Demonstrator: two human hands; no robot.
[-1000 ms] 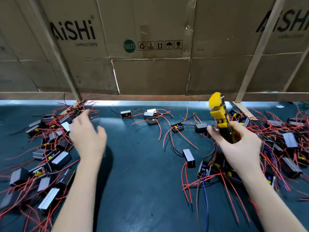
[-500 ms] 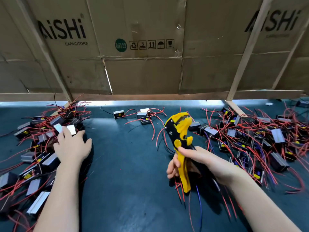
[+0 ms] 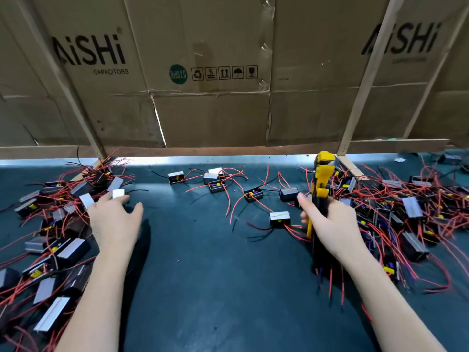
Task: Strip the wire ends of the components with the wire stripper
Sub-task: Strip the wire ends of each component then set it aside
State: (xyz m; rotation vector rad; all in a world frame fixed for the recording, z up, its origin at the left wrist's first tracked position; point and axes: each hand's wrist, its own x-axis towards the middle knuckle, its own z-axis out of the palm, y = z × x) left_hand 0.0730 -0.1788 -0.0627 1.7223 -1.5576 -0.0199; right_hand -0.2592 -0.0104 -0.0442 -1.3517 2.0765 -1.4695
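Right hand (image 3: pixel 330 224) swings the wire stripper (image 3: pixel 320 184) back from mid-surface toward the right pile of components (image 3: pixel 411 212); tool head now points up, upright rather than tilted left as half a second ago. Left hand (image 3: pixel 114 219) lifts off the left pile (image 3: pixel 50 224) and shifts toward that pile's far edge, fingers now reaching at a silver-topped component (image 3: pixel 118 193).

Dark bench (image 3: pixel 215 288) (perhaps matted), wired components (image 3: pixel 279 218)

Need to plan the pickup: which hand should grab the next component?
Left. The left hand is open, fingers at the left pile; the right hand grips the stripper.
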